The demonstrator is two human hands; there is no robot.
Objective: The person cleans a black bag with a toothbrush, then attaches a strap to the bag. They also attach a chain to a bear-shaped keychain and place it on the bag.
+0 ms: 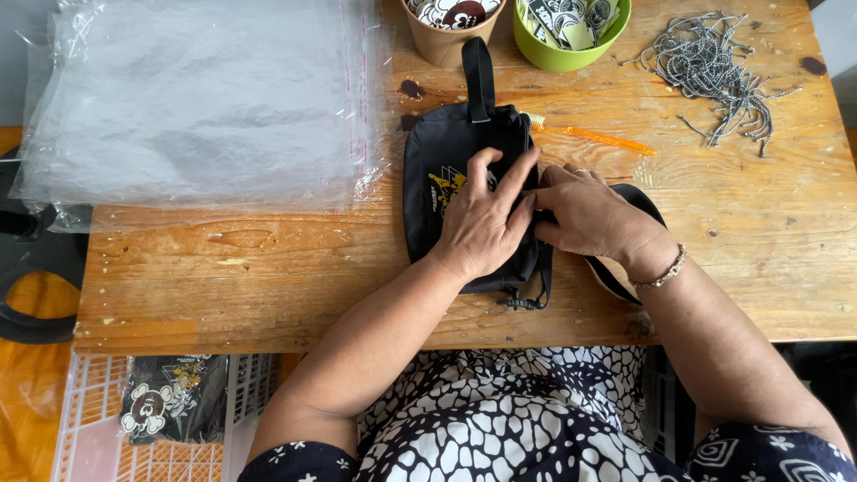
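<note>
I'm pressing my flat left hand (482, 219) on the pouch (446, 178) while my right hand (585, 214) is pinching its edge; next needs a steady pull.

A black fabric pouch (444, 183) lies flat on the wooden table (268, 268), its loop strap pointing away from the person. A yellow print marks its face, partly covered. A black cord trails from its near edge, probably a zipper pull.

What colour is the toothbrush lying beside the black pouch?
The toothbrush is orange with pale bristles, seen clearly in the head view.
</note>
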